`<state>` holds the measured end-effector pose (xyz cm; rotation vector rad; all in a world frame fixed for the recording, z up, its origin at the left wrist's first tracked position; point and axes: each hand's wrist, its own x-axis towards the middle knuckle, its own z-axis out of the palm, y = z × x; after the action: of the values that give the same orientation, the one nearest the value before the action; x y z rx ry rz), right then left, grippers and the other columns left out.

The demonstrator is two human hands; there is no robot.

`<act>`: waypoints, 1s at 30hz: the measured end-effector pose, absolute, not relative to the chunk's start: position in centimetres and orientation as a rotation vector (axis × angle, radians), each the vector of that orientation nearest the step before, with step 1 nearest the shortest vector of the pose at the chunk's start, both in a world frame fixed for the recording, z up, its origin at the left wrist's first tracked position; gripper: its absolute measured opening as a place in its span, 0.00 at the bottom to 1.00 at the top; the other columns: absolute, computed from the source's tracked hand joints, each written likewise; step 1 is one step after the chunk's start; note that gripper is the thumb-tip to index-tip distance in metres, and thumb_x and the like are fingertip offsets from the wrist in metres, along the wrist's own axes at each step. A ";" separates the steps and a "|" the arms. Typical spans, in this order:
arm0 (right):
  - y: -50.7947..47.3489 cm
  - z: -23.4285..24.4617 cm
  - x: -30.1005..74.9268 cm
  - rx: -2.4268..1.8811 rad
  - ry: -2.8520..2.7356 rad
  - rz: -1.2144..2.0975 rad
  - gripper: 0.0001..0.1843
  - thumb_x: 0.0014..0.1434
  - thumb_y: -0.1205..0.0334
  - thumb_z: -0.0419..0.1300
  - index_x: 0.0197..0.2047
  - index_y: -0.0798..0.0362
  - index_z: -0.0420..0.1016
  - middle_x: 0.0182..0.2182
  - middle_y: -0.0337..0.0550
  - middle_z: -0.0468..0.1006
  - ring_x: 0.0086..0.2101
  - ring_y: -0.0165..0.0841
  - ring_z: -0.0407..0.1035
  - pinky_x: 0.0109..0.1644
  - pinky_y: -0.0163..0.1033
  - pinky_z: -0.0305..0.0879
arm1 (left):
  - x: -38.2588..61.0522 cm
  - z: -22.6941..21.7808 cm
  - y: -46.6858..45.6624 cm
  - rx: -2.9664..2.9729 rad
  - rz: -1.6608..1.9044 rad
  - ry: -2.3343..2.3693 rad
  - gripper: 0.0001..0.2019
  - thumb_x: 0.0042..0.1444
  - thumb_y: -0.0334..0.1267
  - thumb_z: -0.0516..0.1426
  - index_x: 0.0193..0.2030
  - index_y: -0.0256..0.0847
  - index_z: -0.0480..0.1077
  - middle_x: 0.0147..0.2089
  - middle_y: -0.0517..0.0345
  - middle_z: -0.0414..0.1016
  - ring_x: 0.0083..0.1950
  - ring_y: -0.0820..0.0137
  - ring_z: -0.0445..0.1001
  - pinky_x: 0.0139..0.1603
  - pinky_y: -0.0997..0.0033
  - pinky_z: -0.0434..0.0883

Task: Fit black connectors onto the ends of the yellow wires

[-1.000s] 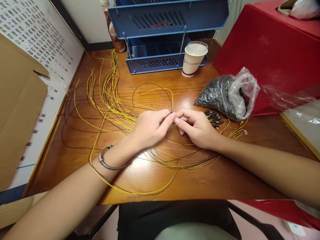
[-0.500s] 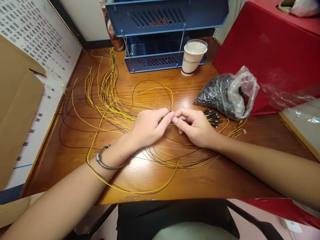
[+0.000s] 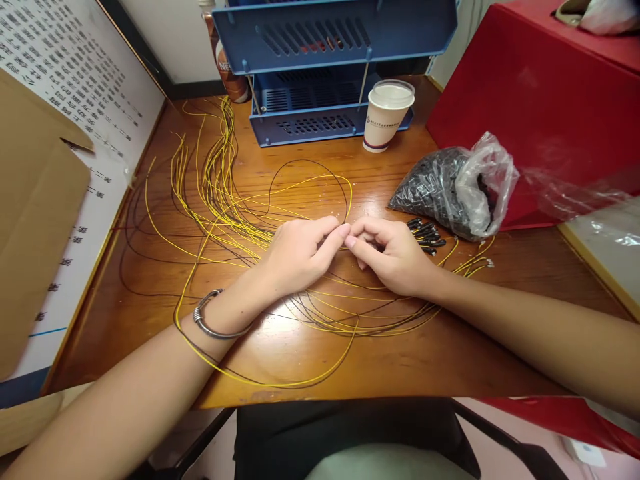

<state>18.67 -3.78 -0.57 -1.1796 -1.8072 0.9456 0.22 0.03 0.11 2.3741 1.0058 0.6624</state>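
My left hand (image 3: 307,253) and my right hand (image 3: 390,252) meet fingertip to fingertip above the desk. Both are closed in a pinch. A thin yellow wire (image 3: 350,193) and a black wire (image 3: 336,175) loop down to the left fingertips, which grip their ends. What the right fingers hold is hidden behind them. Many more yellow and black wires (image 3: 220,173) lie in a bundle at the left and pass under my hands. Several small black pieces (image 3: 425,235) on wire ends lie just beyond my right hand.
A clear plastic bag (image 3: 445,187) of small black parts lies at the right, beside a red box (image 3: 540,100). A paper cup (image 3: 387,117) stands by a blue desk tray (image 3: 310,127). Behind the wires is a bottle (image 3: 231,77); cardboard (image 3: 40,220) leans at the left.
The looped wires above my fingertips have shifted slightly to the right. My hands keep almost the same pinched pose and place.
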 end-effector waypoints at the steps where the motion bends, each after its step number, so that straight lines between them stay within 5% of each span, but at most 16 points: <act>1: -3.8 -0.6 18.7 -1.177 -1.801 0.946 0.10 0.65 0.61 0.56 0.31 0.53 0.69 0.19 0.32 0.66 0.20 0.24 0.57 0.25 0.34 0.53 | 0.2 0.1 0.0 2.374 0.666 1.004 0.20 0.69 0.42 0.49 0.25 0.39 0.62 0.22 0.63 0.63 0.24 0.75 0.58 0.29 0.72 0.55; 13: -3.9 -0.7 18.6 -1.201 -1.720 0.925 0.11 0.65 0.58 0.58 0.33 0.54 0.72 0.19 0.32 0.66 0.19 0.24 0.57 0.23 0.35 0.52 | 0.2 0.0 -0.3 2.288 0.873 1.003 0.08 0.67 0.40 0.55 0.41 0.39 0.72 0.24 0.65 0.71 0.24 0.77 0.65 0.29 0.75 0.61; 30: -3.9 -0.7 18.6 -1.233 -1.713 0.922 0.12 0.66 0.54 0.57 0.37 0.55 0.73 0.18 0.31 0.65 0.19 0.25 0.58 0.24 0.35 0.53 | 0.5 -0.2 0.1 2.159 1.204 0.777 0.09 0.64 0.36 0.60 0.40 0.36 0.82 0.41 0.51 0.85 0.36 0.72 0.80 0.39 0.74 0.74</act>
<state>18.60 -3.92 -0.69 -1.2332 -1.7126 0.9216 0.51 0.11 -0.24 2.1585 0.7766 1.2040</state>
